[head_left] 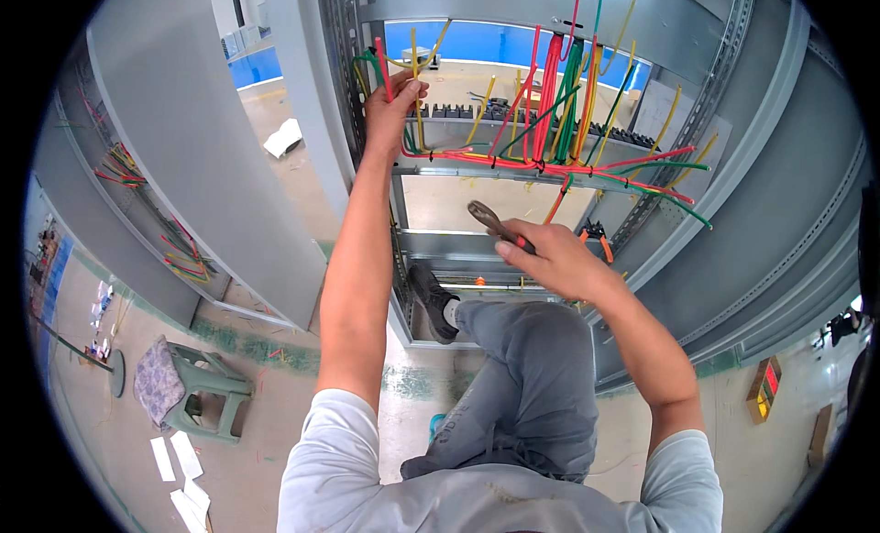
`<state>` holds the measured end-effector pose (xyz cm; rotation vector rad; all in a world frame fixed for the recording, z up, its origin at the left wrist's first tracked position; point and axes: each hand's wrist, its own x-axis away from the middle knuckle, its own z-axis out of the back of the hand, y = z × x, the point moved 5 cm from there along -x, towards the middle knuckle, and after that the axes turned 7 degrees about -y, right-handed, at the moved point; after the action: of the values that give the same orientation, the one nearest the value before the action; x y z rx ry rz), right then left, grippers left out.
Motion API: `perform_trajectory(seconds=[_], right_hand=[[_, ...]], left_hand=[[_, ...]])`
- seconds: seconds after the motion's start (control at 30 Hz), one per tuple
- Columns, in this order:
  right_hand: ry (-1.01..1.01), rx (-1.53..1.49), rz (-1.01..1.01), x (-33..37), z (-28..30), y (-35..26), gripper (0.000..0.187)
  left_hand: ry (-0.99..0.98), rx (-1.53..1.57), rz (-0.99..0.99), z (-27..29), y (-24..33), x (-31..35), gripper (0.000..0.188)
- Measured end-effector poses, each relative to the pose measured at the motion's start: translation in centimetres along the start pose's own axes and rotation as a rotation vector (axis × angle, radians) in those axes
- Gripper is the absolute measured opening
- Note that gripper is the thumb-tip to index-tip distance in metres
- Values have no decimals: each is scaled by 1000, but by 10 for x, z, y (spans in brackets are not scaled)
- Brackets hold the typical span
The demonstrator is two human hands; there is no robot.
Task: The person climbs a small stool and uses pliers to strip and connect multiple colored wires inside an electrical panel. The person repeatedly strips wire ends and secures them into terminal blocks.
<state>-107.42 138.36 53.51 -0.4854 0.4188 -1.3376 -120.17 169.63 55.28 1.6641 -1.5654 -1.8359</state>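
Observation:
My left hand [392, 109] is raised at the left upright of the grey metal cabinet frame. Its fingers close around a thick red wire [380, 61], whose cut end points up; yellow and green wires stand close beside it. My right hand [559, 258] grips a pair of pliers [486, 218] with dark, red-marked handles. The plier head points up and left, apart from the wires, and whether the jaws are closed I cannot tell. Between the hands, a tied red wire bundle [495, 159] runs along a crossbar. Red, green and yellow wires [559, 102] rise from it to the top beam.
A row of black terminal blocks [449, 111] lines a rail behind the wires. Orange-handled pliers [600, 244] hang lower right. My shoe [431, 299] rests in the frame's base. A green stool [211, 386] stands left, near papers [188, 455]. A small box [763, 389] lies right.

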Motion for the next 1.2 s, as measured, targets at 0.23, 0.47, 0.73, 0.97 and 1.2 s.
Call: perform_trajectory(seconds=[0.23, 0.47, 0.73, 0.97, 1.2], right_hand=[[-260, -721, 12, -96, -32, -42, 49], [-25, -950, -30, -149, 13, -36, 48], [-34, -920, -111, -160, 36, -28, 47], [-42, -961, -131, -148, 41, -22, 49], [-144, -937, -78, -146, 30, -28, 49]], left_hand=[[-21, 80, 3, 0, -4, -11, 23], [55, 91, 25, 3, -4, -15, 17], [67, 133, 35, 3, -2, -11, 17], [18, 124, 21, -4, 4, -9, 20], [24, 24, 67, 3, 3, -18, 24]])
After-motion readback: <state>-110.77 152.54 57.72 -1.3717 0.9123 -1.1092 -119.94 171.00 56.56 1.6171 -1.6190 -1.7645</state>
